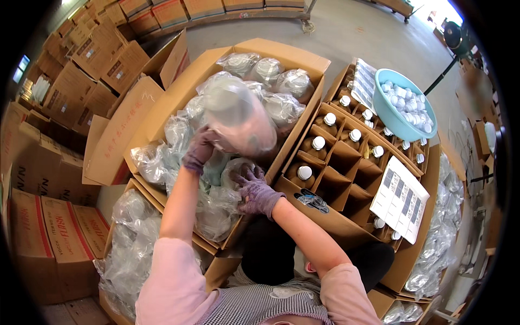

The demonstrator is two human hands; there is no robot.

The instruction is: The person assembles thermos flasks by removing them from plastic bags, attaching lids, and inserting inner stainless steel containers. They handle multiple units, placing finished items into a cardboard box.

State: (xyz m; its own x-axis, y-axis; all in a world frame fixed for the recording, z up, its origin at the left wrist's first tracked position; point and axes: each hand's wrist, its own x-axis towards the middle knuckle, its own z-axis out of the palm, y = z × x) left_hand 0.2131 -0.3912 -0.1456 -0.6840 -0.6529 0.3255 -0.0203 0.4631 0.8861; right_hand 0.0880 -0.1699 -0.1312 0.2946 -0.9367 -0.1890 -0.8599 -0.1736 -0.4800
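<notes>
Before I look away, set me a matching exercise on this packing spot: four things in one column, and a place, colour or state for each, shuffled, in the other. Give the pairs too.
Things:
1. basin
2. loose white caps
3. left hand
4. capped bottles

Places, colours, states:
A. gloved, against a pink item
B. standing in the divided box
C. light blue
D. heaped together inside something round

Right pairs: 1-C, 2-D, 3-A, 4-B
</notes>
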